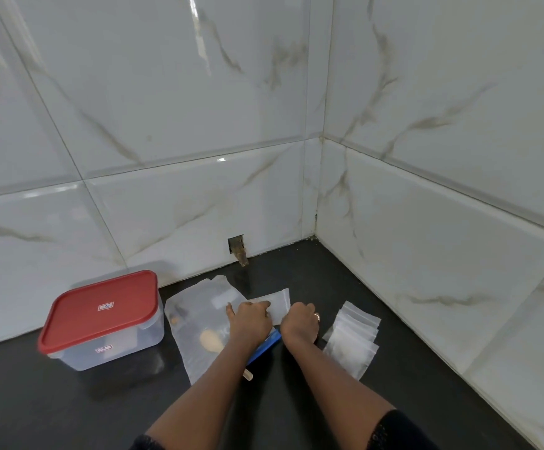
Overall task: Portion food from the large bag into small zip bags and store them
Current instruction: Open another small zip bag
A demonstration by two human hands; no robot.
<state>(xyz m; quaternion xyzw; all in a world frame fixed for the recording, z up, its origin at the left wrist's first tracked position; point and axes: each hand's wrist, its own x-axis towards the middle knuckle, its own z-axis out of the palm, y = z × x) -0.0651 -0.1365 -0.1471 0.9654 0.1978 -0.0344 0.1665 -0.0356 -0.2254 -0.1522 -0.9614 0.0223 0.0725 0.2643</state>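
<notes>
Red-lidded clear tub (pixel 101 319), closed, sits at nine o'clock of the hands. Large bag (pixel 196 332) lies flat beside it, holding a few tan pieces. Left hand (pixel 252 319) and right hand (pixel 300 323), fingers curled, pinch a small zip bag (pixel 278 302) at twelve o'clock. Stacked zip bags (pixel 353 341) lie at three o'clock.

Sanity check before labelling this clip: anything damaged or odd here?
Yes: the wall tile has a rough square hole at its bottom edge, just above the black counter, with brownish material below it. Nothing looks spilled.
</notes>
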